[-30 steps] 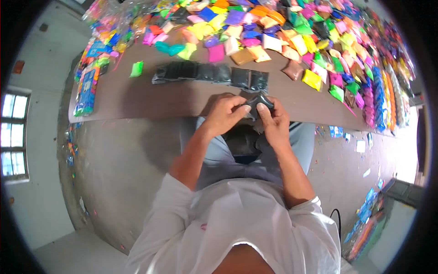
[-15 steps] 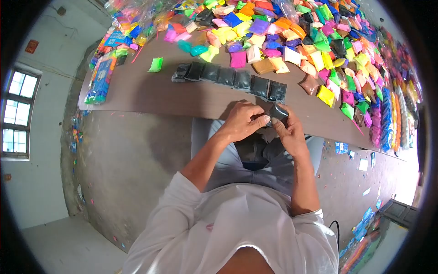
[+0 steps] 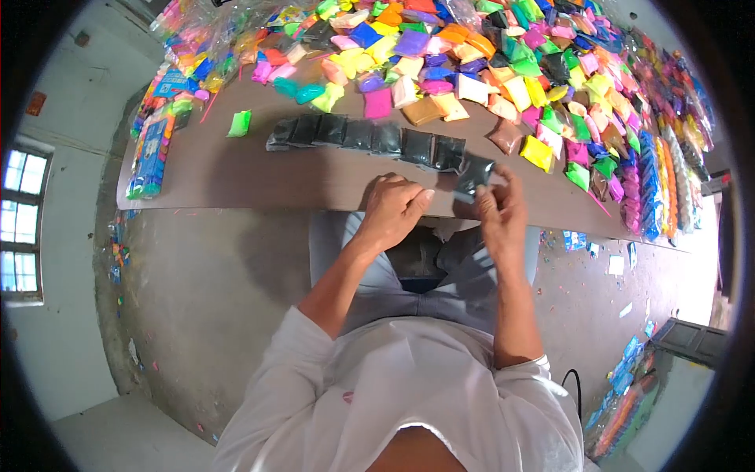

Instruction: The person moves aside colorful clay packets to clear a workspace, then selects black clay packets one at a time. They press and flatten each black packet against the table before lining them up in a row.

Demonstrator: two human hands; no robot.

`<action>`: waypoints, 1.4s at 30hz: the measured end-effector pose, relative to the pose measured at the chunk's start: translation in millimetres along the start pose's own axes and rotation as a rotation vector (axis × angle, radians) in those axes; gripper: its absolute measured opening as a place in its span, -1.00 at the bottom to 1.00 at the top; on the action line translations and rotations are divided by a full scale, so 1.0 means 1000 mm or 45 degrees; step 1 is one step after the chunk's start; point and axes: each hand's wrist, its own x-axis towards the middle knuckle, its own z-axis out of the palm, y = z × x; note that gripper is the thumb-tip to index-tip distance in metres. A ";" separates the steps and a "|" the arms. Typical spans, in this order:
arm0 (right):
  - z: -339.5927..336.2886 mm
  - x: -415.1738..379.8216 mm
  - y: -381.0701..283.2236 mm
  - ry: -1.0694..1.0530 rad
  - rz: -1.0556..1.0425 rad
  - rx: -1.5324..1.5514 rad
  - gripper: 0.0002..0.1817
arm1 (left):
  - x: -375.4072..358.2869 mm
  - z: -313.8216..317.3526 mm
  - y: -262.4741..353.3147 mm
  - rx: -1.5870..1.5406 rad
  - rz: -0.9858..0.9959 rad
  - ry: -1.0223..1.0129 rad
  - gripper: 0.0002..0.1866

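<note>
My right hand (image 3: pixel 505 208) pinches a small black packet (image 3: pixel 473 176) between thumb and fingers. The packet hangs at the right end of a row of black packets (image 3: pixel 352 135), overlapping the last one in this view. These are shiny, square and laid edge to edge in a slightly bent line across the table. My left hand (image 3: pixel 391 211) rests at the table's near edge, below the row, its thumb apart from the loosely curled fingers and nothing visible in it.
A big heap of colourful soft packets (image 3: pixel 425 43) covers the far side of the brown table (image 3: pixel 275 185). A lone green packet (image 3: pixel 239 123) lies left of the row. Bagged multicolour packs (image 3: pixel 151 157) stand at the left, and long packed strips (image 3: pixel 651 185) at the right.
My left hand has let go of the black packet and drawn away to the left. My right hand has brought that packet up against the row's right end.
</note>
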 end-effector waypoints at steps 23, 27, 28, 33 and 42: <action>-0.019 0.060 0.006 -0.106 -0.571 -0.800 -0.63 | 0.000 0.000 0.002 0.053 -0.041 -0.010 -0.72; -0.015 0.062 0.009 -0.119 -0.648 -0.735 -0.66 | -0.001 0.003 0.003 0.077 -0.009 0.058 -0.72; -0.014 0.065 0.010 -0.120 -0.687 -0.732 -0.67 | -0.001 0.003 0.004 0.071 -0.041 0.047 -0.71; -0.015 0.065 0.008 -0.131 -0.658 -0.675 -0.69 | 0.000 0.002 0.004 0.056 -0.028 0.060 -0.69; -0.060 0.128 -0.009 0.317 -0.709 -0.791 -0.84 | 0.000 -0.004 0.004 0.015 -0.005 0.029 -0.77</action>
